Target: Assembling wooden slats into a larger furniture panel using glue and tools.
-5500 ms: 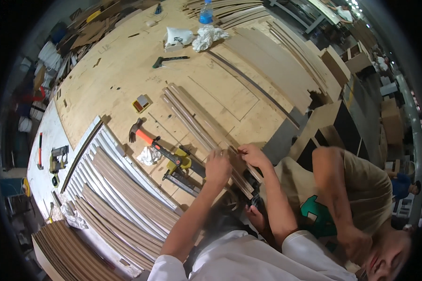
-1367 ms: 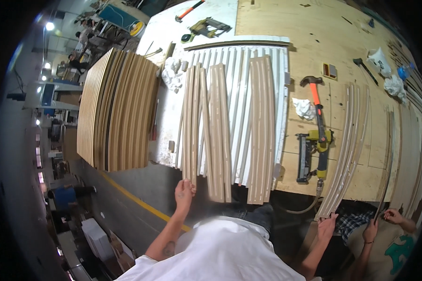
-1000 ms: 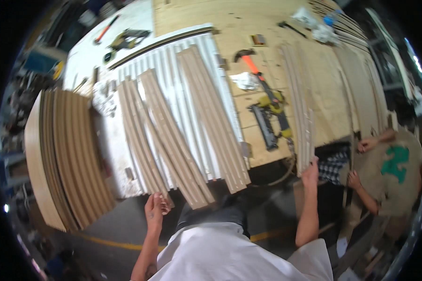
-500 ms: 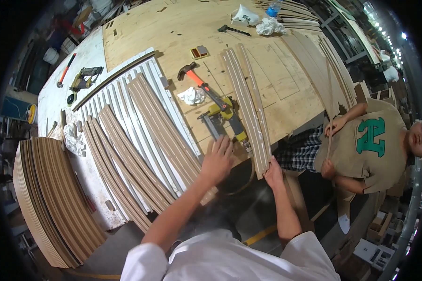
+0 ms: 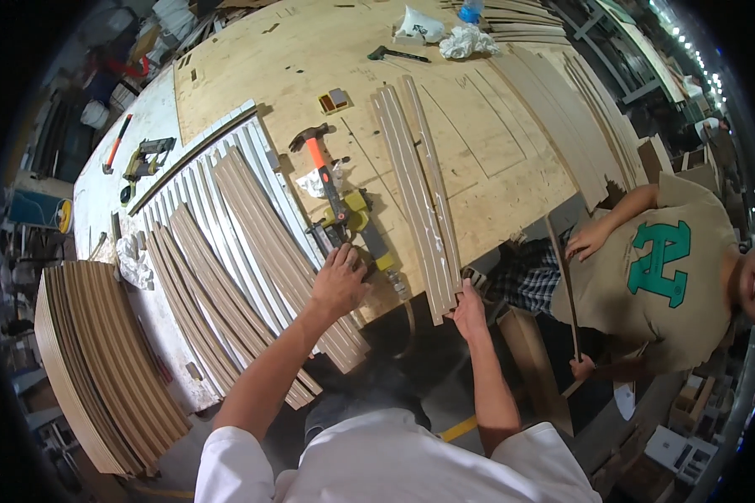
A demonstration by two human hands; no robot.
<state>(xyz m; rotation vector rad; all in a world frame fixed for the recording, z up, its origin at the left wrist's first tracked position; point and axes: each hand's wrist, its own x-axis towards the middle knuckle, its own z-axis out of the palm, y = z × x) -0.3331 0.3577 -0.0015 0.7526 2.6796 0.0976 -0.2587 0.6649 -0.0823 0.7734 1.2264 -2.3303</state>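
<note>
Fingers (image 5: 460,295) at near end of wood strips (image 5: 417,180), lengthwise away.

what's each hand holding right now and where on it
The right hand grips the near end of the long curved wooden strips at the table edge. The left hand rests on the yellow nail gun; whether it grips it cannot be told.

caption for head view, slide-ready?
Left hand rests by the nail gun; right hand grips curved wood strips.
</note>
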